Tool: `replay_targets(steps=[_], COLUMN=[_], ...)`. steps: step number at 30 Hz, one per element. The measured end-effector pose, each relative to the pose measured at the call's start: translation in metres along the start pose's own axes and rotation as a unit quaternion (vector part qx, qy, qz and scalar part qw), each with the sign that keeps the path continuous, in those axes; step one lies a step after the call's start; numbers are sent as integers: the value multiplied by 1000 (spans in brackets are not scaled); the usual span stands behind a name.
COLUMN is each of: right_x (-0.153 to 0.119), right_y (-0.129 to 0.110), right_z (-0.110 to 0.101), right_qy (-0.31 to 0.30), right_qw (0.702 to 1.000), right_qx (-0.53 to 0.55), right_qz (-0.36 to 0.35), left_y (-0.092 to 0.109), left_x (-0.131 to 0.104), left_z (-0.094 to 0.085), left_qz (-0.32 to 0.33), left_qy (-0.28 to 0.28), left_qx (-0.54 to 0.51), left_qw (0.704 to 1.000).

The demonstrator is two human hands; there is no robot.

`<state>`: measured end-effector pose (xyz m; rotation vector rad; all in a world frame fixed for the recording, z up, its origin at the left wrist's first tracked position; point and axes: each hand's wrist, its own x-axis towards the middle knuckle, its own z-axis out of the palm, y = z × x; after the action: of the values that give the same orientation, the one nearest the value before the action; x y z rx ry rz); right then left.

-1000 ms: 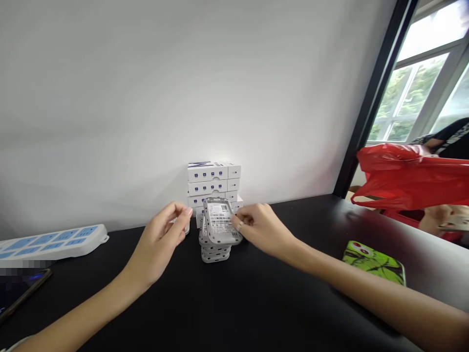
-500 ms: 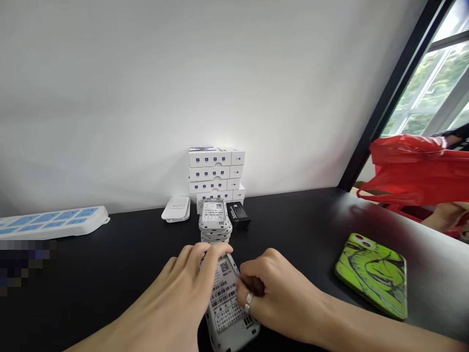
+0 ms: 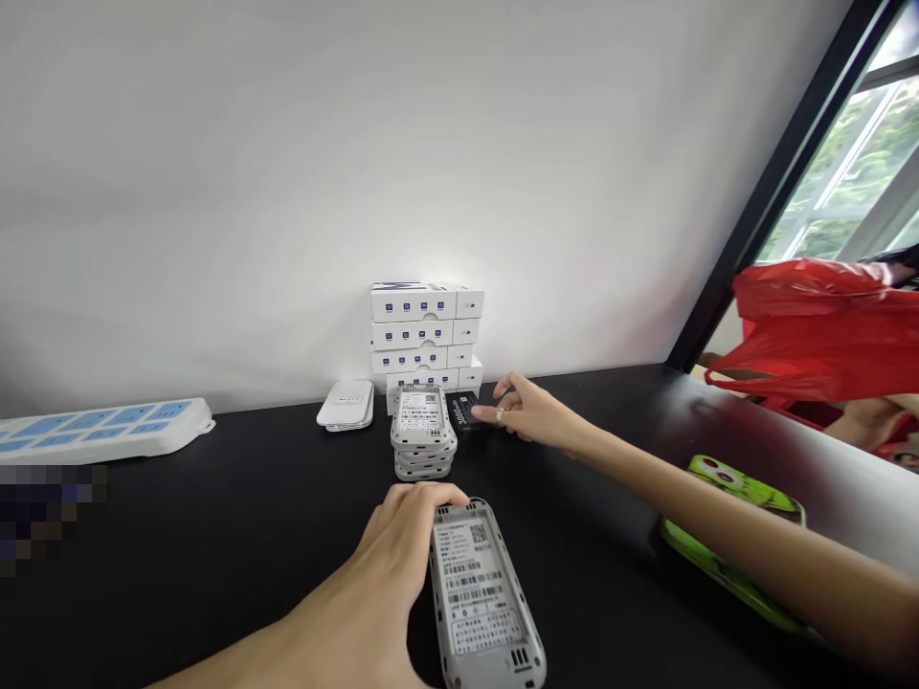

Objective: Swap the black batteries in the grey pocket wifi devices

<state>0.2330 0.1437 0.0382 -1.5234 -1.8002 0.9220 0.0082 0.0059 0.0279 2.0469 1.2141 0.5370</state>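
Note:
My left hand (image 3: 388,565) grips the upper left edge of a white device casing (image 3: 484,593), whose open back shows printed labels and a QR code. Farther back, my right hand (image 3: 527,410), with a ring on one finger, reaches to the black batteries (image 3: 463,410); its thumb is at their right side and its fingers are apart. Left of the batteries stands a stack of similar white casings (image 3: 422,426). Behind it are piled white boxes (image 3: 413,306).
Thin white covers (image 3: 346,404) lie left of the casing stack. A white and blue power strip (image 3: 107,429) is at the far left. Under my right forearm lies a green patterned phone (image 3: 747,488). A red plastic bag (image 3: 825,325) and part of a person are at the right.
My right hand has left the casing and moved back to the batteries. The casing in my left hand has shifted slightly right, and its labels are now uncovered.

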Motion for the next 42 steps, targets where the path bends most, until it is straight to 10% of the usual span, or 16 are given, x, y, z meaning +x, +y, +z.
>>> replay_targets(steps=[9,15,23,42], right_x=[-22,-44,-66,-79], right_y=[1,-13,-16,-17], right_z=[-32,-43,18,18], right_qy=[-196,-377,-261,-200], right_qw=[959,894,933,949], right_qx=[179,241,227,-60], right_qz=[102,15,-105,-235], left_y=[-8,-15,-16,-9], left_x=[2,2,0,0], left_z=[3,8,10,9], left_qz=[22,26,-5,-18], left_qy=[-4,23,51,52], left_qx=[-12,-13,-33,-38], left_qw=[1000,999,998,998])
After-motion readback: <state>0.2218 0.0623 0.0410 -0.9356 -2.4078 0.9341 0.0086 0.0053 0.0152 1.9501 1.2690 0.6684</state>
